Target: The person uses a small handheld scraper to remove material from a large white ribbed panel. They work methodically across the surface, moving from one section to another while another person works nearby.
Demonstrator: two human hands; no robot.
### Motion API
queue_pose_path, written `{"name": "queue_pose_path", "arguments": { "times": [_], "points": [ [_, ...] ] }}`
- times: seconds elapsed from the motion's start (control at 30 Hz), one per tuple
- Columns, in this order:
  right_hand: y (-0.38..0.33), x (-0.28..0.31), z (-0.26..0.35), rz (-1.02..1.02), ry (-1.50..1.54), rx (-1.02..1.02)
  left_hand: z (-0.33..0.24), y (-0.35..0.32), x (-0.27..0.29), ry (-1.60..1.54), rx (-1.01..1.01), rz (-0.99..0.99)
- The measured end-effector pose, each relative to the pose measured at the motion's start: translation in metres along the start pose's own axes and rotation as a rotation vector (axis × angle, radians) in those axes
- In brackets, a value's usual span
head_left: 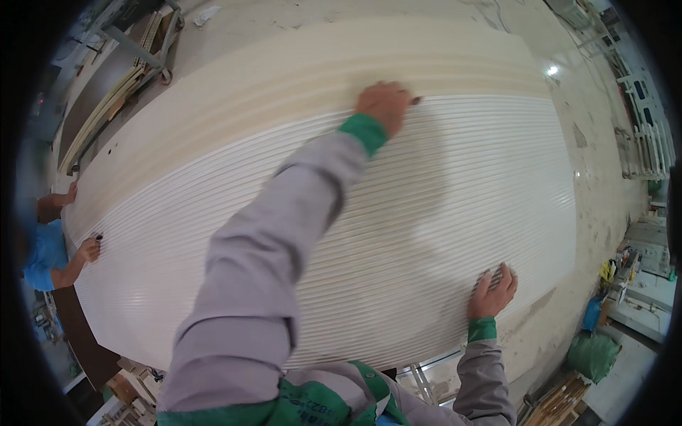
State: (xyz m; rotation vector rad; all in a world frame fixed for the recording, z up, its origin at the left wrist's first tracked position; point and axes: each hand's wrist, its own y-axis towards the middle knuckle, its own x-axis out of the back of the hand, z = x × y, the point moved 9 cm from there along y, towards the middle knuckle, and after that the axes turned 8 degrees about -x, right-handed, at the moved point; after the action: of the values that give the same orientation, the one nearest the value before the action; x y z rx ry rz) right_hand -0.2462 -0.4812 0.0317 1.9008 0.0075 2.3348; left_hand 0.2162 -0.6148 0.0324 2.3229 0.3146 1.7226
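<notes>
Centrally, a ribbed white panel (426, 213) is pressed by both hands: the left hand (384, 104) clenched on something dark, the right hand (493, 292) gripping a grey sanding block (491, 278).

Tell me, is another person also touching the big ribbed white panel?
Yes, a co-worker's hand rests on the ribbed white panel at its left end.

Sanding block (491, 278) mostly under hand

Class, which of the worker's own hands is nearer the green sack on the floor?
Right. The right hand rests on the ribbed panel close to the green sack; the left hand reaches far across the panel.
</notes>
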Motion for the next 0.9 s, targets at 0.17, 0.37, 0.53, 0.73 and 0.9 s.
{"name": "queue_pose_path", "arguments": {
  "times": [0.17, 0.37, 0.53, 0.73, 0.9],
  "points": [
    [-0.001, 0.001, 0.0, 0.001, 0.008, -0.001, 0.114, -0.187, 0.116, 0.221, 0.039, -0.109],
    [0.001, 0.002, 0.001, 0.015, 0.019, -0.014, 0.239, -0.363, 0.229, 0.479, 0.425, 0.214],
    [0.0, 0.002, 0.005, 0.011, 0.009, 0.021, 0.254, -0.38, 0.248, 0.351, 0.425, 0.169],
    [0.001, -0.001, 0.005, 0.031, 0.034, 0.011, 0.231, -0.317, 0.202, 0.257, 0.307, 0.164],
    [0.002, -0.008, -0.004, 0.053, 0.003, -0.034, 0.193, -0.259, 0.175, 0.171, 0.24, 0.19]
  ]
}}
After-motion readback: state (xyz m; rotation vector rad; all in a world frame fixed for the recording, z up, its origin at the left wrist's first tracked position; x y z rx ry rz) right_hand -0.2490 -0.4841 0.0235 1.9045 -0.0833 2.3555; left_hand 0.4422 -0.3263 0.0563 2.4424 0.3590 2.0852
